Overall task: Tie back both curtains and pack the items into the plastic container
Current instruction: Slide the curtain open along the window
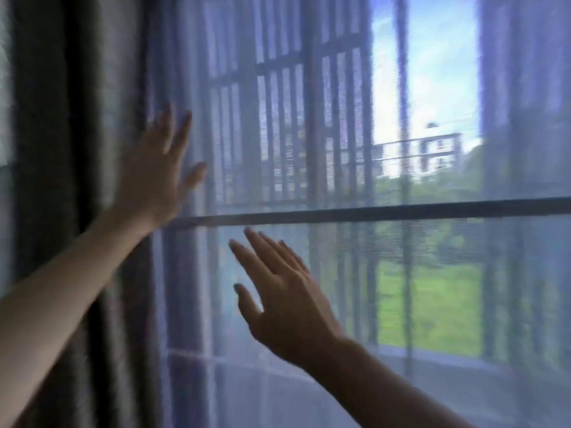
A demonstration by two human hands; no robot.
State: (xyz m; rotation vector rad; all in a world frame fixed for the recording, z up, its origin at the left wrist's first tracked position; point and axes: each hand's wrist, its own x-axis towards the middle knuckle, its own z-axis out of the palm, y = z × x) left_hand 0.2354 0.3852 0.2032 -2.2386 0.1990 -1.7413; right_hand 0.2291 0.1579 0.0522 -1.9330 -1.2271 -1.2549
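A thick dark grey curtain (77, 149) hangs in folds at the left. A sheer pale curtain (278, 319) covers most of the window beside it, with a gap of bare glass (426, 88) at the upper right. My left hand (154, 168) is raised with straight, spread fingers at the edge where the grey curtain meets the sheer one. My right hand (278, 288) is lower and nearer the middle, fingers straight, in front of the sheer curtain. Neither hand holds anything. The picture is blurred. No plastic container is in view.
A dark horizontal window bar (401, 211) crosses behind the sheer fabric at mid height. Vertical railings (278, 118) show through it. Outside are grass, trees and a building. The window sill (432, 359) runs along the lower right.
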